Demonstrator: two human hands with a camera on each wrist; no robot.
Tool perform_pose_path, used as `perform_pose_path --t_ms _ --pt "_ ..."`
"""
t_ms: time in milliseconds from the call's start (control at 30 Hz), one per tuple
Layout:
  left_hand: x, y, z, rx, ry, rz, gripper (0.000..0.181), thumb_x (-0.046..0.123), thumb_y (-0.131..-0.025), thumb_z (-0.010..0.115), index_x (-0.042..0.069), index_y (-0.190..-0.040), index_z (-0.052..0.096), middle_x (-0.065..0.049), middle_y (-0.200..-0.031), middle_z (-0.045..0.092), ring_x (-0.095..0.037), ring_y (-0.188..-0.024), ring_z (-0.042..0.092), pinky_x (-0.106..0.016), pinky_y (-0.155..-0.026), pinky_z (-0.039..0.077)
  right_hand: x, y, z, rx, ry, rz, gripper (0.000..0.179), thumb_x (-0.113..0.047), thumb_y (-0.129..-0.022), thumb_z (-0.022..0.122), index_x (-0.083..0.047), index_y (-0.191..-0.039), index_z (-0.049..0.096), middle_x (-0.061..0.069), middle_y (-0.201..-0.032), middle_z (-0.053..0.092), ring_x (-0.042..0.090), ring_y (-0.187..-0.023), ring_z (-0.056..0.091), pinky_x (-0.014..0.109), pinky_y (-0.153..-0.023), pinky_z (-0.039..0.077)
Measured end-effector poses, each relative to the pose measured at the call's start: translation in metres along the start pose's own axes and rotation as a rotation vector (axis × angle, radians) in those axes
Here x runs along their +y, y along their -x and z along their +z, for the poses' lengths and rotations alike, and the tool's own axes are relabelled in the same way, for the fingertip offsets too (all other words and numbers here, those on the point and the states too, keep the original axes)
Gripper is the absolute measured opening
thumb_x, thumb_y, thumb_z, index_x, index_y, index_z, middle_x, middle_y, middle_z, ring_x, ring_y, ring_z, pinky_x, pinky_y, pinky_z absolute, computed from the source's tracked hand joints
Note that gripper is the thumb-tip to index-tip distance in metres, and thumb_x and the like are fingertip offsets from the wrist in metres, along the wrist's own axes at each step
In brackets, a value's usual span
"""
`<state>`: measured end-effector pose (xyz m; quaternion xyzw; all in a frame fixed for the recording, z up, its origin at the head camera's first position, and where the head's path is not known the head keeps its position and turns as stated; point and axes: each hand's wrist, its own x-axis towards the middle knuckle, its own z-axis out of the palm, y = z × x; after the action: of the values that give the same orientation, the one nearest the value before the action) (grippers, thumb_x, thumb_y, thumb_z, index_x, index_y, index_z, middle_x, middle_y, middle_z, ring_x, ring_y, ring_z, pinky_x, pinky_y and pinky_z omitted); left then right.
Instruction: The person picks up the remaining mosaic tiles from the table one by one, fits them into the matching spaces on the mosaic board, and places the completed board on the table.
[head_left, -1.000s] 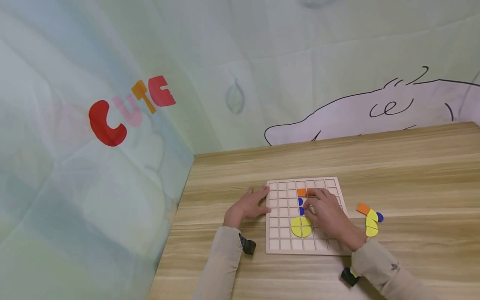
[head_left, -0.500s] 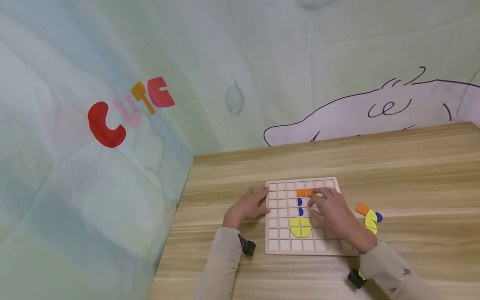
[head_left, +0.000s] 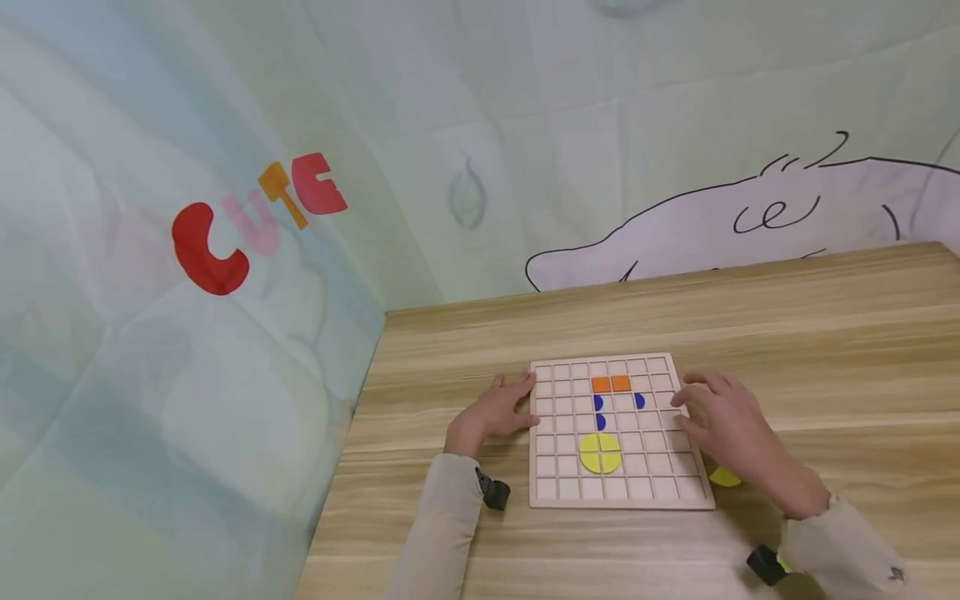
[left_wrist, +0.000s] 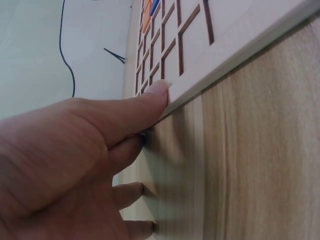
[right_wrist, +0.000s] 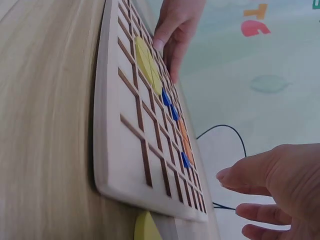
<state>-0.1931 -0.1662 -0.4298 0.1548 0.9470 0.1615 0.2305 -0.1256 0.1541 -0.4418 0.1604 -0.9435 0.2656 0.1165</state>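
A pale wooden grid board lies on the table. In its cells sit two orange squares, several yellow quarter-round pieces forming a circle, two blue half-circles in the left column, and another blue half-circle further right. My left hand rests at the board's left edge; the left wrist view shows the thumb touching the rim. Just off the right edge hovers my right hand, fingers loosely bent around nothing visible. Beneath it, a loose yellow piece is partly hidden.
Wood-grain table surrounds the board. A printed cloth wall stands behind and to the left. Each wrist wears a small black camera.
My right hand has moved right, off the board, uncovering a blue half-circle in a cell right of the others. It now covers most of the loose pieces. My left hand has stayed put.
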Motion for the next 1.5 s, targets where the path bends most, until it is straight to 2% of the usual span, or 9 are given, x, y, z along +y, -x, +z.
perform_pose_path --t_ms 167,400,567,767,1067,1200,1300,1500 --pt "-0.001 0.001 0.001 -0.004 0.016 -0.004 0.073 0.035 -0.095 0.058 0.020 -0.154 0.019 0.005 -0.161 0.010 -0.034 -0.148 -0.001 -0.053 -0.119 0.011 0.011 0.013 -0.005 0.007 0.028 0.000 0.010 -0.010 -0.077 0.075 -0.008 -0.086 0.070 0.024 -0.115 0.059 0.046 -0.108 0.048 0.064 -0.083 0.038" --pt "0.000 0.000 0.002 -0.007 0.010 -0.001 0.073 0.035 -0.095 0.058 0.020 -0.154 0.018 0.006 -0.161 0.010 -0.035 -0.148 -0.002 -0.052 -0.119 0.010 0.016 0.033 -0.015 -0.078 0.107 0.050 0.012 -0.018 -0.074 0.078 -0.017 -0.077 0.067 0.024 -0.116 0.059 0.047 -0.111 0.045 0.067 -0.082 0.038" --pt "0.000 -0.001 0.002 -0.006 -0.014 -0.009 0.073 0.036 -0.095 0.057 0.021 -0.154 0.017 0.007 -0.161 0.009 -0.034 -0.148 -0.001 -0.053 -0.119 0.011 0.018 0.046 -0.018 -0.141 0.139 0.032 0.022 -0.026 -0.066 0.084 -0.022 -0.076 0.065 0.026 -0.121 0.056 0.049 -0.116 0.040 0.070 -0.084 0.036" --pt "-0.001 -0.001 0.001 -0.013 -0.031 -0.018 0.073 0.036 -0.095 0.057 0.021 -0.154 0.017 0.006 -0.161 0.009 -0.035 -0.148 0.000 -0.055 -0.118 0.012 0.018 0.052 -0.014 -0.119 0.154 0.005 0.024 -0.023 -0.063 0.085 -0.024 -0.073 0.063 0.024 -0.122 0.055 0.049 -0.120 0.037 0.070 -0.088 0.032" --pt "-0.001 -0.001 0.001 -0.013 -0.035 -0.012 0.073 0.037 -0.095 0.057 0.022 -0.154 0.017 0.006 -0.161 0.009 -0.035 -0.148 0.000 -0.055 -0.118 0.012 0.020 0.056 -0.010 -0.122 0.146 0.026 0.024 -0.021 -0.064 0.085 -0.021 -0.073 0.063 0.026 -0.121 0.054 0.051 -0.122 0.033 0.069 -0.092 0.027" --pt "-0.001 -0.001 0.001 -0.011 -0.031 -0.010 0.073 0.037 -0.095 0.057 0.021 -0.154 0.017 0.006 -0.161 0.009 -0.036 -0.148 0.000 -0.054 -0.118 0.012 0.021 0.058 -0.008 -0.077 0.152 -0.009 0.025 -0.020 -0.062 0.085 -0.021 -0.072 0.062 0.024 -0.122 0.055 0.049 -0.123 0.033 0.067 -0.093 0.027" --pt "0.001 -0.001 0.001 -0.007 -0.022 -0.010 0.073 0.036 -0.095 0.057 0.021 -0.154 0.018 0.006 -0.161 0.010 -0.036 -0.148 0.000 -0.054 -0.118 0.012 0.021 0.058 -0.007 -0.010 0.163 -0.057 0.025 -0.020 -0.060 0.084 -0.021 -0.069 0.061 0.023 -0.121 0.054 0.046 -0.121 0.035 0.065 -0.094 0.025" --pt "0.001 0.001 -0.001 -0.003 -0.013 -0.002 0.072 0.036 -0.095 0.057 0.020 -0.154 0.018 0.005 -0.161 0.010 -0.037 -0.148 0.000 -0.055 -0.118 0.012 0.013 0.050 -0.009 0.092 0.155 -0.090 0.023 -0.024 -0.063 0.082 -0.020 -0.067 0.059 0.020 -0.122 0.053 0.043 -0.119 0.036 0.063 -0.096 0.022"
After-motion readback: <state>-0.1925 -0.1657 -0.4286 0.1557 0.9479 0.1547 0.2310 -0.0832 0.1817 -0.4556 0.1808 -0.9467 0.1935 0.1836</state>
